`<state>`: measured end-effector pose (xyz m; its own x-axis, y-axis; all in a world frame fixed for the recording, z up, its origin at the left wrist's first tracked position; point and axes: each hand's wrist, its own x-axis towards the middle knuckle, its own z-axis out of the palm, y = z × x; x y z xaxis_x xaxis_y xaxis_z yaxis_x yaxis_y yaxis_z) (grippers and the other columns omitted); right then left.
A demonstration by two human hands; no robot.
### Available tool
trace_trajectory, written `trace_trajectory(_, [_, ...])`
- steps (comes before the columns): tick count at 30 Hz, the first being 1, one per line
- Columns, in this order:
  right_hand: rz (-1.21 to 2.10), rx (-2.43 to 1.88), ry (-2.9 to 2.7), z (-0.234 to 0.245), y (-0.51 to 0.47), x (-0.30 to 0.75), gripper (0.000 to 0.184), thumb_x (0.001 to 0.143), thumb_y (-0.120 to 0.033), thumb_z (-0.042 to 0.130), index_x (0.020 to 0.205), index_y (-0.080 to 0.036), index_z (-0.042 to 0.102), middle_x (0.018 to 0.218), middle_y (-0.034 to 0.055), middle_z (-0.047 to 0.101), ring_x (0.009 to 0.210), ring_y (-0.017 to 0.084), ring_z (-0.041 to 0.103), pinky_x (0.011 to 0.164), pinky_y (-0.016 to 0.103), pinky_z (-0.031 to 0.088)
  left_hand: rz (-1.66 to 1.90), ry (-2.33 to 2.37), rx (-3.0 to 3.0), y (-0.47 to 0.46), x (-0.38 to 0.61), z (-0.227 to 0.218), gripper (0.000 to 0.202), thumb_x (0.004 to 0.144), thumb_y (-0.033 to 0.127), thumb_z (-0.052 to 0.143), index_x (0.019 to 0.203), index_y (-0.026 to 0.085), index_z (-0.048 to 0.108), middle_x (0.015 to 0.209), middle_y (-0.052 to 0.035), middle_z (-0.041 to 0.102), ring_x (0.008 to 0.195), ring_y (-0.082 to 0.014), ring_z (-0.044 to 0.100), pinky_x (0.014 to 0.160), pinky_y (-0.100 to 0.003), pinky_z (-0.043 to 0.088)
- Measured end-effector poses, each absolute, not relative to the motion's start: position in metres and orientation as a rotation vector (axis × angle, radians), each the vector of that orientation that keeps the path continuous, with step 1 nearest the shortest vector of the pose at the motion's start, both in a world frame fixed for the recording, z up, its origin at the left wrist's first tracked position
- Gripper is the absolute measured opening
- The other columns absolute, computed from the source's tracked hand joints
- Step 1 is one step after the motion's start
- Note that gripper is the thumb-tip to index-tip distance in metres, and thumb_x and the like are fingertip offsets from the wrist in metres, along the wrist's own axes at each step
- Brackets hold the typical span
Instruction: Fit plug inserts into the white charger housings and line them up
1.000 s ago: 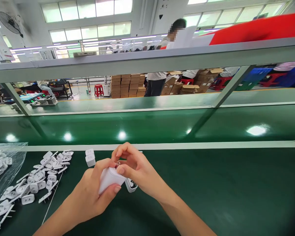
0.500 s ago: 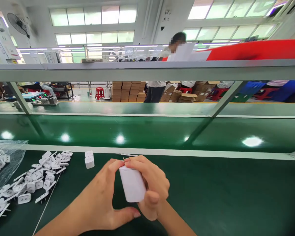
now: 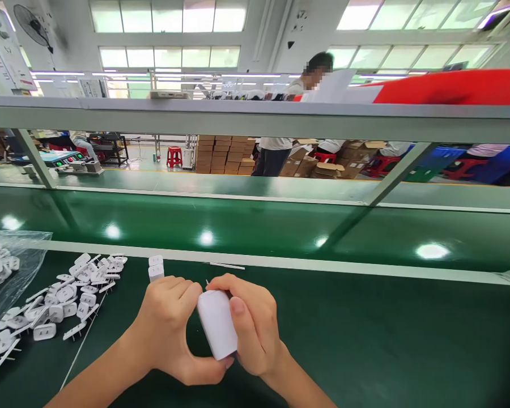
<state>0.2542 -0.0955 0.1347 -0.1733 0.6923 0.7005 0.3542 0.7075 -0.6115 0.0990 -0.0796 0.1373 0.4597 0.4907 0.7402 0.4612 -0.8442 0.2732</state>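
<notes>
A white power adapter (image 3: 217, 326) is held between both hands over the green bench, tilted, with a metal prong just showing at its top end. My left hand (image 3: 170, 334) spans it, the fingers at the top end and the thumb against the bottom end. Around its right side my right hand (image 3: 255, 328) is closed, with the thumb laid along the side and the fingers near the prong end. To the left lie many loose white plug faces with pins (image 3: 66, 294). Behind my left hand stand white adapter housings (image 3: 155, 267).
A clear plastic bag (image 3: 21, 255) of white parts lies at the far left. Thin white strips (image 3: 227, 265) rest near the bench's back ledge (image 3: 306, 266). A grey shelf rail (image 3: 238, 119) crosses ahead, and a person (image 3: 276, 150) stands beyond it.
The adapter has turned and tipped in my hands and shifted slightly left. My left thumb now meets its bottom end, and my right thumb has moved up along its side.
</notes>
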Motion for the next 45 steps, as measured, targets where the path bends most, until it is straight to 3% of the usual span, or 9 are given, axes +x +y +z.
trace_trajectory(4, [0.536, -0.900, -1.728, 0.136, -0.092, 0.254, 0.040, 0.099, -0.044, 0.032, 0.083, -0.019, 0.058, 0.067, 0.0024, 0.057, 0.056, 0.016, 0.052, 0.054, 0.030, 0.040, 1.240, 0.906, 2.646, -0.074, 0.094, 0.138, 0.026, 0.059, 0.039, 0.060, 0.065, 0.022, 0.041, 0.051, 0.0056, 0.044, 0.043, -0.0119, 0.041, 0.045, -0.028, 0.024])
trace_trajectory(11, [1.484, -0.900, -1.579, 0.137, -0.047, 0.270, 0.028, 0.081, -0.043, 0.070, 0.091, -0.018, 0.061, 0.082, 0.0005, 0.061, 0.071, 0.013, 0.057, 0.062, 0.024, 0.046, 0.758, 0.952, 2.685, -0.032, 0.071, 0.130, 0.030, 0.066, 0.042, 0.071, 0.073, 0.021, 0.050, 0.066, 0.0030, 0.058, 0.057, -0.0169, 0.056, 0.052, -0.027, 0.037])
trace_trajectory(15, [1.426, -0.906, -1.480, 0.126, -0.029, 0.268, 0.026, 0.077, -0.039, 0.075, 0.087, -0.018, 0.062, 0.084, 0.0018, 0.063, 0.075, 0.014, 0.058, 0.066, 0.026, 0.047, 0.790, 1.001, 2.696, -0.021, 0.067, 0.124, 0.036, 0.071, 0.030, 0.074, 0.100, 0.019, 0.056, 0.095, -0.0052, 0.067, 0.086, -0.0251, 0.064, 0.073, -0.037, 0.052])
trace_trajectory(21, [1.038, -0.702, -1.589, 0.149, -0.063, 0.262, 0.010, 0.088, -0.029, 0.067, 0.098, -0.028, 0.069, 0.111, 0.0070, 0.062, 0.100, 0.019, 0.061, 0.076, 0.028, 0.053, 1.226, 0.684, 2.683, -0.047, 0.060, 0.147, 0.049, 0.085, 0.015, 0.062, 0.129, 0.020, 0.041, 0.123, -0.0128, 0.058, 0.116, -0.0237, 0.056, 0.095, -0.039, 0.050])
trace_trajectory(25, [0.930, -0.648, -1.630, 0.159, -0.083, 0.260, 0.019, 0.090, -0.038, 0.064, 0.107, -0.034, 0.070, 0.114, 0.0074, 0.060, 0.095, 0.020, 0.063, 0.073, 0.027, 0.055, 1.334, 0.501, 2.485, -0.061, 0.058, 0.154, 0.056, 0.084, 0.027, 0.071, 0.132, 0.024, 0.042, 0.117, -0.0094, 0.061, 0.110, -0.0224, 0.058, 0.094, -0.035, 0.049])
trace_trajectory(28, [1.031, -0.626, -1.598, 0.157, -0.090, 0.258, 0.055, 0.076, -0.062, 0.070, 0.121, -0.032, 0.066, 0.108, 0.0084, 0.061, 0.095, 0.024, 0.064, 0.078, 0.031, 0.057, 1.293, 0.569, 2.109, -0.065, 0.058, 0.151, 0.066, 0.067, 0.056, 0.081, 0.121, 0.029, 0.054, 0.105, -0.0027, 0.064, 0.094, -0.0204, 0.062, 0.081, -0.029, 0.048])
trace_trajectory(30, [1.103, -0.639, -1.576, 0.154, -0.092, 0.257, 0.067, 0.068, -0.064, 0.075, 0.126, -0.031, 0.064, 0.107, 0.0085, 0.062, 0.091, 0.025, 0.065, 0.079, 0.033, 0.057, 1.284, 0.643, 1.880, -0.066, 0.060, 0.148, 0.069, 0.056, 0.069, 0.079, 0.109, 0.027, 0.062, 0.095, -0.0009, 0.064, 0.084, -0.0192, 0.061, 0.074, -0.028, 0.046])
trace_trajectory(35, [1.202, -0.701, -1.487, 0.152, -0.094, 0.256, 0.050, 0.076, -0.056, 0.074, 0.117, -0.028, 0.068, 0.097, 0.0071, 0.064, 0.084, 0.022, 0.066, 0.071, 0.029, 0.057, 1.234, 0.719, 1.610, -0.067, 0.068, 0.143, 0.075, 0.047, 0.079, 0.074, 0.095, 0.021, 0.066, 0.084, -0.0022, 0.063, 0.077, -0.0187, 0.059, 0.066, -0.026, 0.043])
trace_trajectory(45, [1.031, -0.657, -1.592, 0.158, -0.098, 0.254, 0.052, 0.076, -0.060, 0.072, 0.117, -0.027, 0.064, 0.098, 0.0058, 0.062, 0.086, 0.021, 0.064, 0.074, 0.030, 0.055, 1.431, 0.647, 1.953, -0.070, 0.066, 0.140, 0.070, 0.051, 0.069, 0.081, 0.103, 0.026, 0.063, 0.086, -0.0009, 0.064, 0.076, -0.0183, 0.059, 0.067, -0.028, 0.044])
